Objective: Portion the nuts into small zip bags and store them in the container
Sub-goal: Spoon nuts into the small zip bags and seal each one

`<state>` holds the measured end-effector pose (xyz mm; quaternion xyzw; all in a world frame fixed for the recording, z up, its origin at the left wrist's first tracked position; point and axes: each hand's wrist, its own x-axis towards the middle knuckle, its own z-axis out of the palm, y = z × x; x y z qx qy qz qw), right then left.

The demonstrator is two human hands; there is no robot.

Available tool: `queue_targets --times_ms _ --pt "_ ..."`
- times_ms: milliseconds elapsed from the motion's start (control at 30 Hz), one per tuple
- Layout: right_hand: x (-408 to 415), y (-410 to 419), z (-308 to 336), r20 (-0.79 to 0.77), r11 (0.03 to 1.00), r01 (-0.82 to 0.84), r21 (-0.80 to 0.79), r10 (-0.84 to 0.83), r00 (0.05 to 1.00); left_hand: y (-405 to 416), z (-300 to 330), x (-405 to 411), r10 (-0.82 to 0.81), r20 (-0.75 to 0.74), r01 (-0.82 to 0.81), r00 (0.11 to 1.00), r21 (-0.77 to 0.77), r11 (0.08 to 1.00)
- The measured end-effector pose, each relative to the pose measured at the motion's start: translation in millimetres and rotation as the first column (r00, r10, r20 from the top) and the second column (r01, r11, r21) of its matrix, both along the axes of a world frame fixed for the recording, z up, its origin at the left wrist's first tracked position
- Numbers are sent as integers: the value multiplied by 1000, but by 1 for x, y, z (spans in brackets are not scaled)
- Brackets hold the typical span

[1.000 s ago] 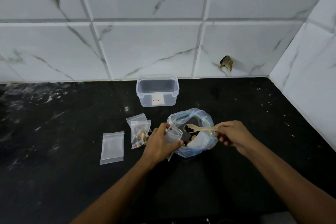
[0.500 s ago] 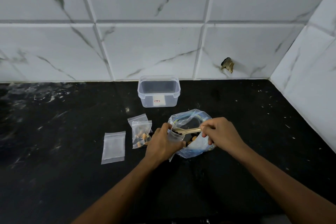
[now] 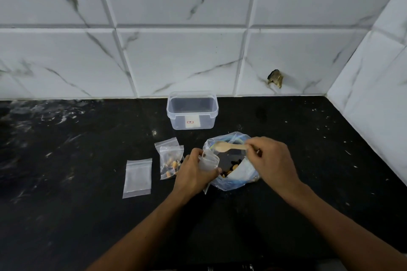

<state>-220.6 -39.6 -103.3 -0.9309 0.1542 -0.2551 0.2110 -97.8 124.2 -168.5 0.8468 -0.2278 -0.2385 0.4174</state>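
Observation:
My left hand (image 3: 193, 174) grips a small clear zip bag (image 3: 208, 160), holding its mouth open beside the big bag of nuts (image 3: 233, 180). The big bag is clear plastic with a blue-green zip rim, and mixed nuts (image 3: 232, 166) show inside it. My right hand (image 3: 273, 160) pinches the handle of a small wooden spoon (image 3: 226, 146), whose empty bowl hovers just above the small bag and the big bag's rim. A filled small zip bag (image 3: 170, 161) lies left of my left hand. An open clear plastic container (image 3: 192, 110) stands behind, near the wall.
An empty small zip bag (image 3: 137, 177) lies flat on the black countertop (image 3: 66, 215) at the left. Another small bag (image 3: 166, 142) lies partly under the filled one. White marble tile walls (image 3: 198, 50) close the back and right side.
The spoon carried nuts from the big bag to the small bag's mouth, then lifted away empty. My left hand kept hold of the small bag.

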Motion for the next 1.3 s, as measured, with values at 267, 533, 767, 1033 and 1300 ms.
queue_targets --times_ms 267,533,767,1033,1300 --pt "1 -7 -62 -489 863 375 338 -180 854 9 2 -5 99 30 -93 995 -157 983" --pt "-1 10 -43 -476 977 190 -96 -213 853 9 13 -11 175 97 -152 980 -206 967" --pt "31 40 -6 -190 854 -5 520 122 974 -1 37 -20 170 165 -120 971 -276 954" --pt "42 19 2 -127 904 -60 423 125 984 13 52 -5 12 -68 -40 998 -431 901" --pt "51 29 10 -151 839 -120 531 234 960 24 57 12 47 -27 -54 999 -432 900"
